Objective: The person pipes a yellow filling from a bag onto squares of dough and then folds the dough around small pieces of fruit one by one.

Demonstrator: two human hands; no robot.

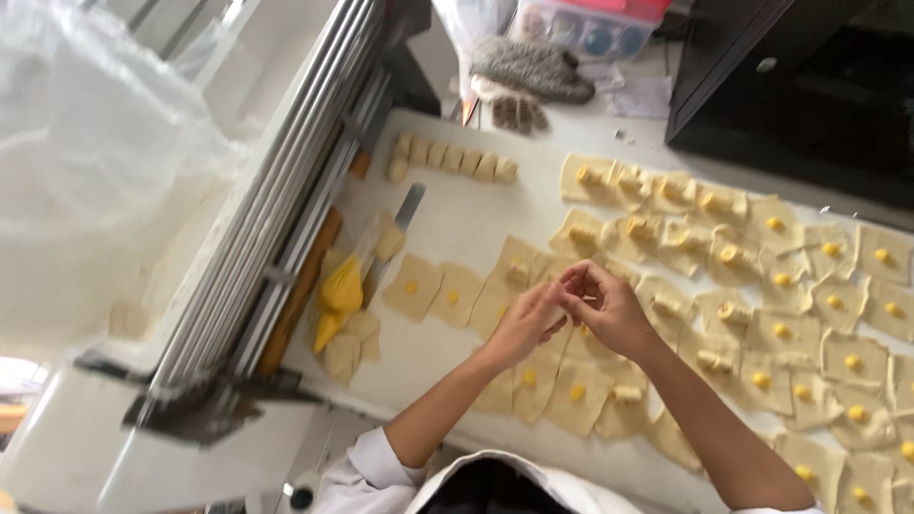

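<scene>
The left hand and the right hand meet just above the middle of the frame, fingertips pinched together over a small piece of dough that is almost wholly covered by the fingers; its shape cannot be made out. Both forearms rise from the bottom edge, bare below white sleeves, wrists bent inward so the knuckles face each other.

Under and around the hands lie dough squares spread flat across the white tabletop, most with a yellow dab of filling in the middle; several to the upper right also carry a small pale block. Those at the right edge are cut off by the frame.

Left of the hands, a piping bag of yellow filling lies on some squares, beside a metal scraper. Above it sits a row of small dough blocks.

At the top centre stands a clear plastic box with a pink lid and coloured round things inside, blurred. A crumpled clear plastic sheet fills the upper left, veiling what is behind it.
</scene>
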